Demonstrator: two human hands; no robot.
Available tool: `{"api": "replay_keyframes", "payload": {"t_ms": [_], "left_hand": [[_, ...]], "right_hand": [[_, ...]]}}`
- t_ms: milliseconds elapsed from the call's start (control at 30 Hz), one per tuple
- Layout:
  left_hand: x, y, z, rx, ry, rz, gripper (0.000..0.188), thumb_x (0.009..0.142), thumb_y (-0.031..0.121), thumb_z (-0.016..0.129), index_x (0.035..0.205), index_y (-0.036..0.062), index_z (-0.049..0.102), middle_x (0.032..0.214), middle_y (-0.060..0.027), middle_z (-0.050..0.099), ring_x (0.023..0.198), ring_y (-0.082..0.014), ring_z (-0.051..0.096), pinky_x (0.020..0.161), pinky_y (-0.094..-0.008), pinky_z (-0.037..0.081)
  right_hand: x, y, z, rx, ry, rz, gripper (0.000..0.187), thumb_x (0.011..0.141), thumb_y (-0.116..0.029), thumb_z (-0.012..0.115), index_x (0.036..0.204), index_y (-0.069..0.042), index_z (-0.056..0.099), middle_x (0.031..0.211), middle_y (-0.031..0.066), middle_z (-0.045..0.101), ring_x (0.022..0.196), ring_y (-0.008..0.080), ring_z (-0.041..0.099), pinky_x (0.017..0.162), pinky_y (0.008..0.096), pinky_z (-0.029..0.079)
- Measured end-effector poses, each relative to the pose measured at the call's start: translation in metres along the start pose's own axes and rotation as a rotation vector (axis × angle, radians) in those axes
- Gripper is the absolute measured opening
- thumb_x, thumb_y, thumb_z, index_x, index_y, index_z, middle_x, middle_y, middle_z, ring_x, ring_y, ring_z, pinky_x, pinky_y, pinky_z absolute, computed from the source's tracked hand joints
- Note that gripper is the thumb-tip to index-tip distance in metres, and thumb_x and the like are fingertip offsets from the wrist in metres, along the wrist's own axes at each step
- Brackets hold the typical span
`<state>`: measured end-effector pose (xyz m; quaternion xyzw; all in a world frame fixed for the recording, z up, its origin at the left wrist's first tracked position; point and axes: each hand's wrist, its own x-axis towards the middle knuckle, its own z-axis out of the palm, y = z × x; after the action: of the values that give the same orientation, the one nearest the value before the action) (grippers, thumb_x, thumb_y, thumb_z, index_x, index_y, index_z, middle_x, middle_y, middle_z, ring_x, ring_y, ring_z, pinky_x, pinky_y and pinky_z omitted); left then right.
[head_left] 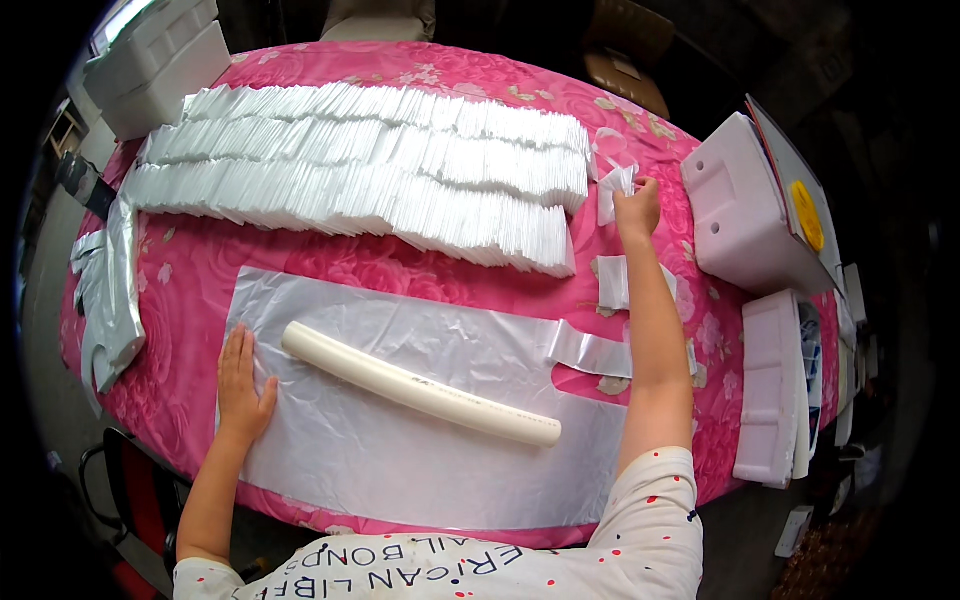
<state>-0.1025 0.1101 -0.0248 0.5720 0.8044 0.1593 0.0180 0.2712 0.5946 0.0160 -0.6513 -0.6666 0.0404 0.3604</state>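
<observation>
A large translucent white plastic bag [400,480] lies spread on the table before me, with a strip like a handle [590,350] at its right end. My left hand [245,385] rests flat on the bag's left edge, fingers stretched out. On top of the bag, slightly slanted, lies a white plastic pipe [420,385]. Far out to the right, my right hand [638,208] is closed on a crumpled piece of white plastic film [612,190]. Another flat piece of white film [613,283] lies under my right forearm.
Several long rows of folded white plastic [360,180] stand packed across the table's far side. White foam boxes [735,200] flank the right edge, and another [165,70] stands at the far left. Silvery-white plastic [115,310] hangs over the left edge of the pink flowered tablecloth [175,400].
</observation>
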Motion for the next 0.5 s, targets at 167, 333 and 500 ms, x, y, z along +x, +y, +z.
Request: {"api": "replay_keyframes", "payload": {"t_ms": [167,333,500], "left_hand": [[0.0,0.0,0.001,0.011,0.02,0.009,0.073,0.075,0.017,0.059,0.138,0.0013,0.027,0.145,-0.0166,0.025,0.134,-0.0329,0.023,0.109,-0.0435,0.017],[0.002,0.002,-0.001,-0.004,0.019,0.009,0.072,0.074,0.017,0.059,0.138,0.0011,0.028,0.144,-0.017,0.026,0.134,-0.0331,0.024,0.109,-0.0436,0.018],[0.001,0.003,-0.002,0.0,0.02,-0.001,0.073,0.074,0.016,0.06,0.138,0.0013,0.028,0.144,-0.0167,0.026,0.134,-0.033,0.024,0.109,-0.0436,0.018]], "right_hand": [[-0.021,-0.019,-0.005,0.107,-0.241,-0.149,0.048,0.07,-0.017,0.068,0.112,-0.003,0.049,0.092,0.0131,0.064,0.078,0.0271,0.063,0.071,0.0371,0.049],[-0.026,0.009,-0.001,0.651,-0.473,-0.15,0.063,0.071,-0.015,0.068,0.126,0.002,0.043,0.117,0.0162,0.056,0.102,0.0208,0.057,0.087,0.0335,0.045],[-0.042,0.02,-0.024,0.117,-0.568,-0.441,0.073,0.066,-0.015,0.073,0.129,0.003,0.041,0.126,0.0186,0.05,0.116,0.0279,0.048,0.097,0.0332,0.039]]}}
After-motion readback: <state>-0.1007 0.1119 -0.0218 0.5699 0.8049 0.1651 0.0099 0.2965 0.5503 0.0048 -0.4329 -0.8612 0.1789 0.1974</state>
